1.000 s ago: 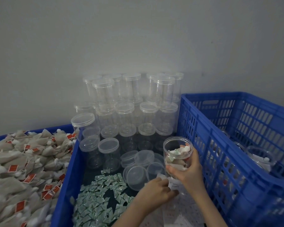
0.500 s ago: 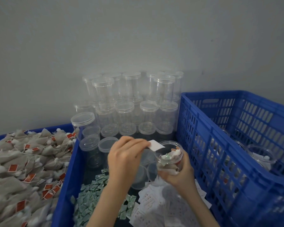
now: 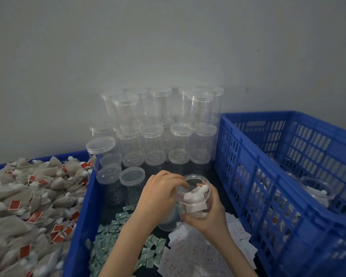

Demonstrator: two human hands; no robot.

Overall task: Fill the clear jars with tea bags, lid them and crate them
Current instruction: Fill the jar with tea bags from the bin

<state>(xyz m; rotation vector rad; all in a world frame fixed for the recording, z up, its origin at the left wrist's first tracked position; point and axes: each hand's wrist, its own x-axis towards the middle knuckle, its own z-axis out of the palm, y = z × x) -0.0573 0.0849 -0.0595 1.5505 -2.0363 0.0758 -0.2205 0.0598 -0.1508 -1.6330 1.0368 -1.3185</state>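
Note:
My right hand [image 3: 205,213] grips an open clear jar [image 3: 196,193] low in the middle of the view. The jar holds tea bags and a white paper slip. My left hand [image 3: 161,193] is at the jar's mouth with its fingertips curled over the rim and reaching inside; what they hold is hidden. A heap of tea bags [image 3: 26,206] with red tags fills the blue bin on the left. On the right stands a blue crate [image 3: 246,156] with filled jars [image 3: 316,188] inside.
Stacks of empty lidded clear jars [image 3: 160,128] stand against the grey wall behind my hands. Loose lids [image 3: 169,221] lie under my left hand. Small green sachets [image 3: 112,238] and white paper slips [image 3: 192,254] cover the dark surface in front.
My left hand picked a white slip from the pile, lifted it to the jar and now has its fingers in the jar's mouth. The slip now lies inside the jar.

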